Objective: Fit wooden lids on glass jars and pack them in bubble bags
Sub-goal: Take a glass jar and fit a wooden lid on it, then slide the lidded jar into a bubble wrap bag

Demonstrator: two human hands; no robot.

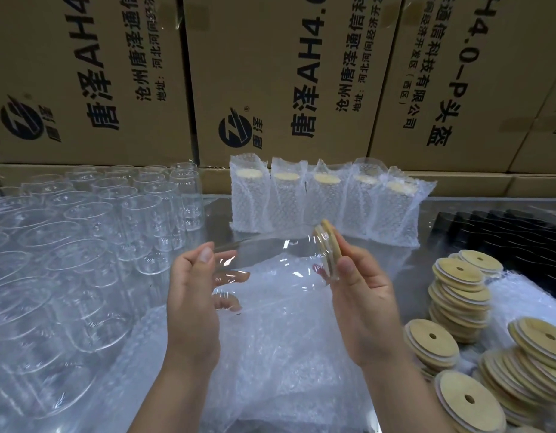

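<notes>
Left hand (192, 295) grips the glass jar (270, 260) sideways above the bubble bags (270, 339) while right hand (361, 295) pinches the wooden lid (325, 242), apparently half-seated at its mouth; skewed pressure could jam it.

Three cardboard boxes carry black print, all turned sideways. The left box (67, 73), at ten o'clock, reads "唐泽AH", "沧州唐泽通信" and "地址:河北河间经济", cut off at the top, beside a round left logo (19, 121) marked "唐泽". The middle box (270, 42), at twelve o'clock, shows "唐泽AH4.0", "沧州唐泽通信科" and "地址:河北河间经济开", with a like middle logo (235, 131). The right box (495, 57), at two o'clock, reads "H4.0-P头盔", "通信科技有限公司" and "河间经济开发区(西区)".
</notes>
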